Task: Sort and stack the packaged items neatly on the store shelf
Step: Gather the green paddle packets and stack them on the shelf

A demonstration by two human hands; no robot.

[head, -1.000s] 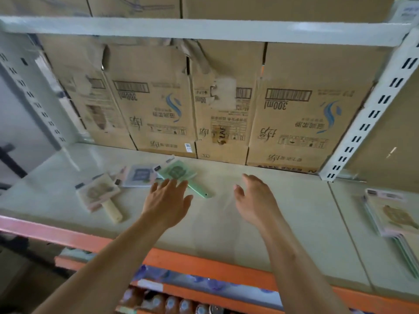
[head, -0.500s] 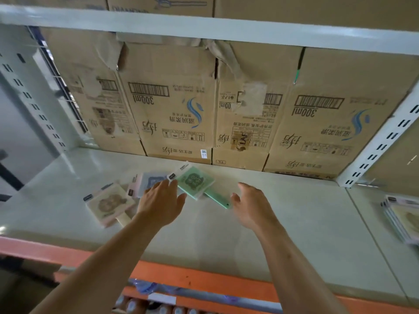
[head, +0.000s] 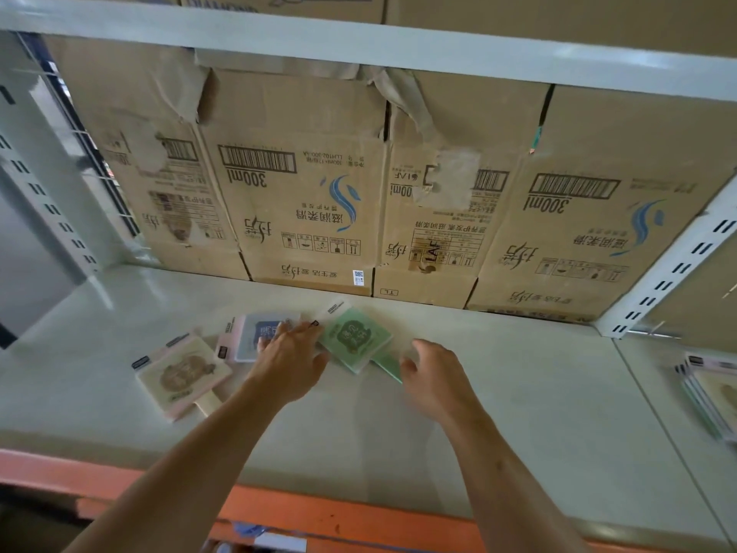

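Both hands have advanced: the open left hand [head: 289,361] now touches the blue pack [head: 265,337], the empty right hand [head: 436,379] nears the green pack [head: 353,337], so gathering looks imminent.

The cardboard boxes [head: 303,185] at the back of the shelf [head: 518,413] stand upside down. Each shows "300ml" by a barcode; the third from the left shows "LAF" and, at its foot, "TL". The packets' print is too small to read.

right hand [head: 434,383] blurred, stacked packages [head: 712,387] cut off right
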